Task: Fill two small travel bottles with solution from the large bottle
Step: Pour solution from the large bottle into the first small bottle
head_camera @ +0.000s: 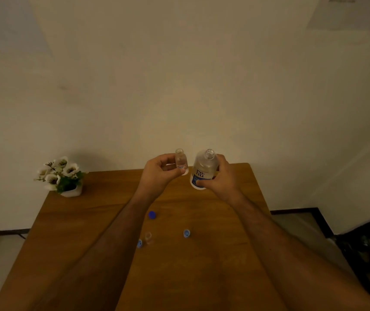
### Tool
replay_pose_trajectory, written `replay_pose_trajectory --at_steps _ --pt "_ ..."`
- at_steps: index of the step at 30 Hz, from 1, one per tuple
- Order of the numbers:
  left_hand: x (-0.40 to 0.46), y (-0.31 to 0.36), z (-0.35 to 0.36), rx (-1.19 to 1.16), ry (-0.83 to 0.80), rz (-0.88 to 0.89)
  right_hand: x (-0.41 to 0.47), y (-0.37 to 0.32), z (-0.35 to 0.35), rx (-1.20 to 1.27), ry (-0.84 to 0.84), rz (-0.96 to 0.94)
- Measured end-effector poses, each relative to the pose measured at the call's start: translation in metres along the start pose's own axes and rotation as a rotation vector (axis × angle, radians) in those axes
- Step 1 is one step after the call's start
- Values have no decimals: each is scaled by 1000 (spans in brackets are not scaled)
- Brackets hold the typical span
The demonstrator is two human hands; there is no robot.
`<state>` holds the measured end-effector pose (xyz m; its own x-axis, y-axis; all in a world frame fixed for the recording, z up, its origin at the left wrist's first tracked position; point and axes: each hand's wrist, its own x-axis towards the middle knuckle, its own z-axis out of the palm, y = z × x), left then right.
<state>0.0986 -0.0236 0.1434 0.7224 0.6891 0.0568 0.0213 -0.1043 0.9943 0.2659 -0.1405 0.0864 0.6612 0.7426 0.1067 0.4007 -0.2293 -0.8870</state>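
**Two open bottles held up side by side, ready for a pour**

Head view: I look down over a wooden table (202, 277) set against a pale wall. My left hand (157, 173) is raised above the far end of the table, its fingers and thumb pinching a small travel bottle (180, 160) near its base. The bottle is clear, upright and uncapped. My right hand (222, 176) is just beside it, wrapped around the lower body of the large bottle (203, 169), which is also uncapped and leans slightly toward the small one. The two bottles are near each other but not touching.

Lower on the table, between my forearms, stands a second small bottle (148, 237), clear and open. A light blue cap (139, 243) lies just beside it, another light blue cap (186, 233) lies to its right, and a darker blue cap (151, 214) lies farther off. A pot of white flowers (61, 176) sits at the far left corner.

I judge the small bottle to be light, stiff and easily knocked, with a narrow mouth that leaves little margin; a low pinch keeps fingers clear of the neck. The large bottle looks heavier with liquid and probably squeezable, so a firm mid-body grip, not a crushing one, seems safest to avoid a sudden gush.
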Motion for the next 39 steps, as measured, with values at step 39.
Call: replay_pose_trajectory --at_steps 39 --pt "-40 -162 14 -22 -9 -188 -39 129 100 -113 -23 200"
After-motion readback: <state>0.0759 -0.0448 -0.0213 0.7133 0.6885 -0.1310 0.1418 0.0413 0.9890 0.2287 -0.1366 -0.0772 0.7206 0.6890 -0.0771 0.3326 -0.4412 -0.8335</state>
